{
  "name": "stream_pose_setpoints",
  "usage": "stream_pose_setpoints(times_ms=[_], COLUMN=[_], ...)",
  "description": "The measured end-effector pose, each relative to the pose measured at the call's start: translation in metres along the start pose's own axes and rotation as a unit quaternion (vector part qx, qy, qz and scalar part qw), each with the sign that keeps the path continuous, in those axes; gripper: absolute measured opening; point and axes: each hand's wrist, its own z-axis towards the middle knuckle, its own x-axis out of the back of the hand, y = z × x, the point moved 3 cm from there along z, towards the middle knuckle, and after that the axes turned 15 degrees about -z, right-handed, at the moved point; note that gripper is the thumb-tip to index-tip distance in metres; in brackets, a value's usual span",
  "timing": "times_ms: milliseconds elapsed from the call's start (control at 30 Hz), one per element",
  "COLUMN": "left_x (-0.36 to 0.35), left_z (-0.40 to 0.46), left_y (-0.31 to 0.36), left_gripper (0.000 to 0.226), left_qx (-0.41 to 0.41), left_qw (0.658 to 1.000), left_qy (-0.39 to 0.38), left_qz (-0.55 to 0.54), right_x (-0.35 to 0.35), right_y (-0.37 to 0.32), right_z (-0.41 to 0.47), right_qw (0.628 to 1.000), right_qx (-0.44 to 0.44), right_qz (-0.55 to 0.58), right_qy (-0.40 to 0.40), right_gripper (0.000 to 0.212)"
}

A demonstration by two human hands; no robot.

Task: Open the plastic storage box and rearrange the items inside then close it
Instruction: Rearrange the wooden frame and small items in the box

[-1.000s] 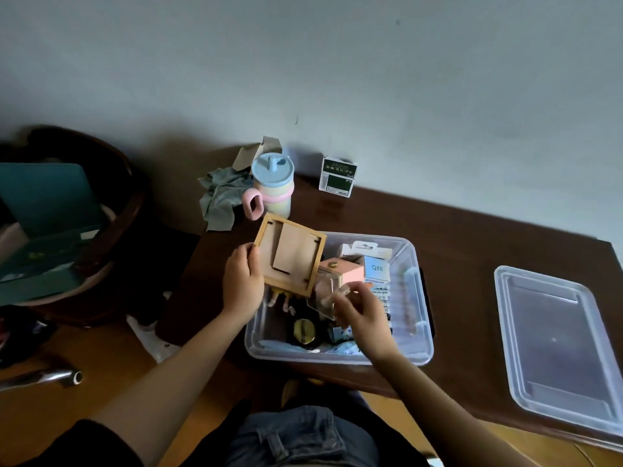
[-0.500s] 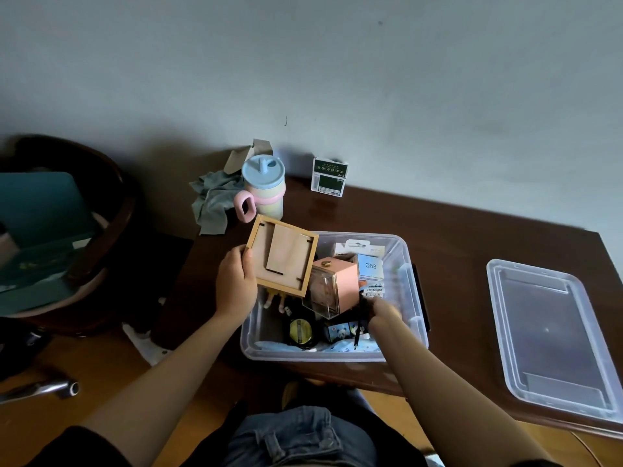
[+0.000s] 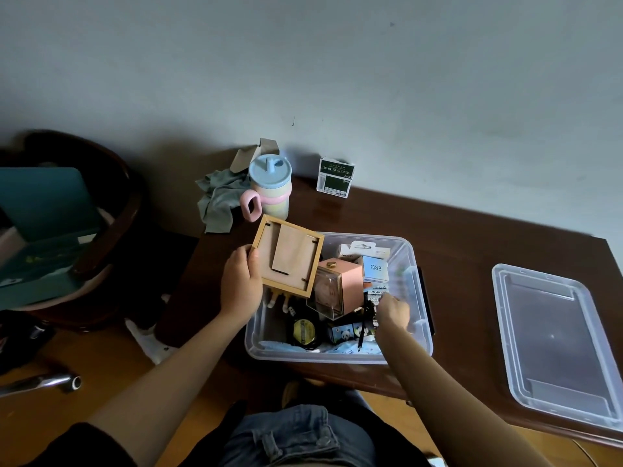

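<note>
The clear plastic storage box (image 3: 419, 326) stands open on the dark wooden table, filled with small items. My left hand (image 3: 241, 284) grips a wooden picture frame (image 3: 288, 256) by its left edge, back side up, above the box's left end. A pink and clear box (image 3: 337, 288) leans in the middle of the storage box. My right hand (image 3: 392, 311) reaches down into the box's right side among small cartons (image 3: 376, 267); its fingers are hidden, with a black cord beside them. The clear lid (image 3: 553, 342) lies apart on the table at the right.
A pastel cup with a pink handle (image 3: 269, 188), a grey cloth (image 3: 217, 200) and a dark green carton (image 3: 335, 178) sit at the table's back by the wall. A wooden chair (image 3: 111, 210) stands left of the table. My lap is under the table's front edge.
My right hand let go of the pink and clear box and dropped to the box's right side, reaching down among the items. The left hand keeps holding the frame.
</note>
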Motion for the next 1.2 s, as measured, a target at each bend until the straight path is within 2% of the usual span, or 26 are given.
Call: stream_pose_setpoints(times_ms=[67,133,233,300,367,467,500,533,667,733,867,967,1067,1133,1200], left_x=[0.000,0.000,0.000,-0.001,-0.001,-0.001,-0.001,-0.001,-0.001,-0.001,0.001,0.001,0.001,0.000,0.000], left_z=[0.001,0.001,0.001,0.001,0.002,0.001,0.001,0.001,0.000,0.000,-0.001,-0.002,-0.001,0.000,0.001], left_y=[-0.001,-0.001,-0.003,-0.004,-0.004,-0.004,-0.003,-0.002,0.000,0.000,0.001,0.000,-0.001,-0.003,-0.003], left_gripper=[0.031,0.031,0.030,0.032,0.033,0.032,0.032,0.032,0.031,0.030,0.029,0.029,0.030,0.030,0.031], left_qx=[-0.004,-0.006,-0.008,-0.002,0.003,-0.010,-0.013,-0.015,-0.017,-0.021,-0.024,-0.020,-0.019,-0.016,-0.014], left_qw=[1.000,1.000,1.000,1.000,1.000,1.000,1.000,1.000,1.000,1.000,1.000,1.000,1.000,1.000,1.000], left_qy=[0.001,0.004,0.003,0.005,0.008,0.003,0.001,0.001,0.008,0.006,0.002,0.002,-0.004,-0.006,-0.005], left_qz=[0.002,0.002,-0.002,-0.003,0.000,0.001,0.001,0.001,0.005,0.004,-0.001,0.001,0.003,0.005,0.006], right_x=[0.005,0.007,-0.003,-0.022,-0.048,-0.087,-0.095,-0.101,-0.117,-0.124,-0.133,-0.138,-0.139,-0.143,-0.141], right_y=[-0.008,-0.015,-0.019,-0.020,-0.018,-0.007,-0.004,-0.003,-0.004,-0.002,-0.001,-0.006,-0.003,0.000,0.001], right_z=[-0.021,-0.050,-0.085,-0.097,-0.099,-0.094,-0.092,-0.090,-0.083,-0.080,-0.081,-0.082,-0.084,-0.081,-0.077], right_qw=[0.985,0.939,0.823,0.721,0.633,0.500,0.476,0.468,0.474,0.506,0.611,0.734,0.767,0.770,0.765], right_qx=[0.164,0.336,0.499,0.575,0.599,0.557,0.534,0.513,0.482,0.460,0.418,0.381,0.375,0.374,0.389], right_qz=[-0.045,-0.073,-0.211,-0.329,-0.444,-0.631,-0.671,-0.695,-0.724,-0.716,-0.655,-0.543,-0.507,-0.500,-0.504], right_qy=[0.035,-0.028,-0.173,-0.203,-0.207,-0.203,-0.195,-0.187,-0.141,-0.137,-0.154,-0.145,-0.117,-0.132,-0.102], right_gripper=[0.016,0.021,0.022,0.020,0.025,0.027,0.027,0.029,0.033,0.034,0.037,0.033,0.019,0.007,0.008])
